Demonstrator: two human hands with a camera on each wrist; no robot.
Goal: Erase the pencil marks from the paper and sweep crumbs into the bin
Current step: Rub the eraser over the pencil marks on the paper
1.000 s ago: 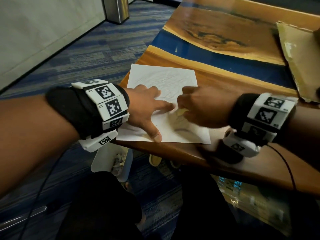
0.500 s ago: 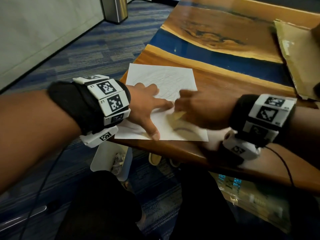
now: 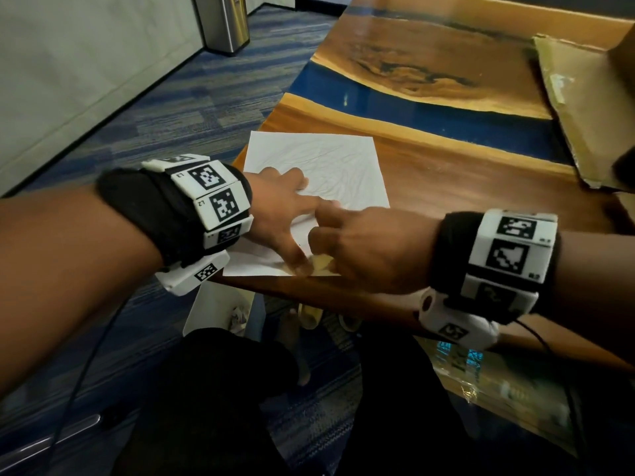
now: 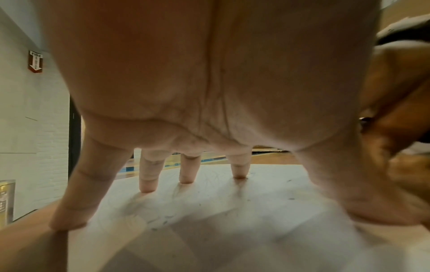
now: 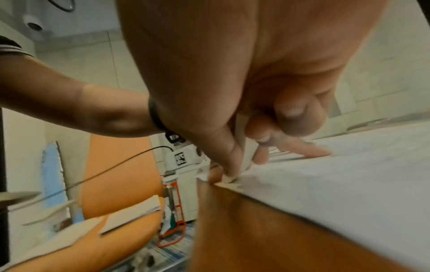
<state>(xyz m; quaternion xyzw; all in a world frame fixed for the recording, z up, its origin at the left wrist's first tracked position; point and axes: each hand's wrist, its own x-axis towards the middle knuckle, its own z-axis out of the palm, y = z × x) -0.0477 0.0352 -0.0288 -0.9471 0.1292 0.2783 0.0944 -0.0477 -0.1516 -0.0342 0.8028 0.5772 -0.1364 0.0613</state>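
Note:
A white sheet of paper (image 3: 330, 166) with faint pencil lines lies at the near left corner of the wooden table (image 3: 446, 173). My left hand (image 3: 285, 214) presses it flat with spread straight fingers (image 4: 149, 176); dark eraser crumbs (image 4: 163, 220) dot the paper (image 4: 232, 211) beneath it. My right hand (image 3: 350, 252) pinches a pale eraser (image 3: 321, 262) and holds it on the paper's near edge, right beside my left thumb. In the right wrist view the eraser (image 5: 242, 147) sits between thumb and fingers, its tip on the paper (image 5: 337, 174) at the table edge.
A small white bin (image 3: 223, 310) with crumpled scraps stands on the carpet below the table's near left corner. Flattened cardboard (image 3: 591, 108) lies at the table's far right. A steel bin (image 3: 226, 22) stands by the far wall. My legs are under the table edge.
My right hand with the eraser has slid toward me, from the middle of the sheet down to its near edge beside my left thumb. My left hand stays pressed on the paper.

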